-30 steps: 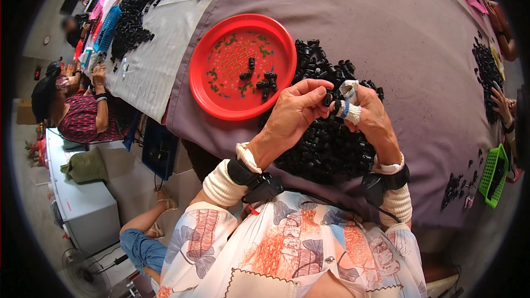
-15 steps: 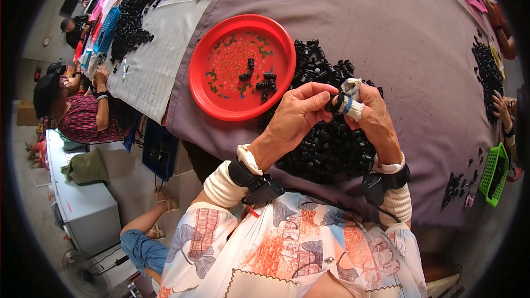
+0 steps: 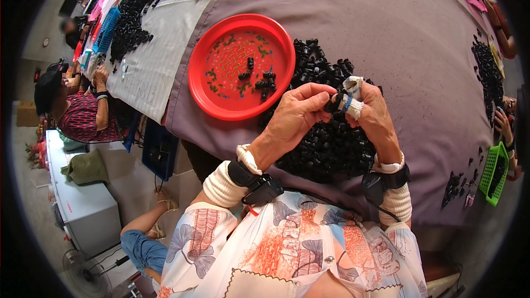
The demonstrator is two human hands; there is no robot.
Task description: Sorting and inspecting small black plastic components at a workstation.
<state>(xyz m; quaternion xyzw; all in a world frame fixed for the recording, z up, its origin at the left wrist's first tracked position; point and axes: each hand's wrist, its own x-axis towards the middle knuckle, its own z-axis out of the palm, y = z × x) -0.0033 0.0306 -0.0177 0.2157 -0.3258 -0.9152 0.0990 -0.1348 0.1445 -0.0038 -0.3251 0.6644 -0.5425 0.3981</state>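
Observation:
Over a pile of small black plastic parts (image 3: 323,146), my two hands meet at the fingertips. My left hand (image 3: 295,116) pinches one short black plastic part (image 3: 333,103) between thumb and fingers. My right hand (image 3: 376,111), fingers curled, grips the same part from the other side. White cloth covers with a blue stripe (image 3: 352,105) wrap its fingertips and hide part of the hold. Left of the pile lies a round red tray (image 3: 200,72) with a flowered bottom, holding several black parts (image 3: 265,84) toward its right side.
A grey-brown cloth (image 3: 375,16) covers the table. Another heap of black parts (image 3: 138,8) lies far left, where a person (image 3: 83,110) works. At the right edge are a green basket (image 3: 493,174), more black parts (image 3: 487,72) and a co-worker's hand (image 3: 503,124).
My hands keep almost the same place and grip on the black part, with only a slight shift of the fingers. The co-worker's hand at the right edge has moved a little.

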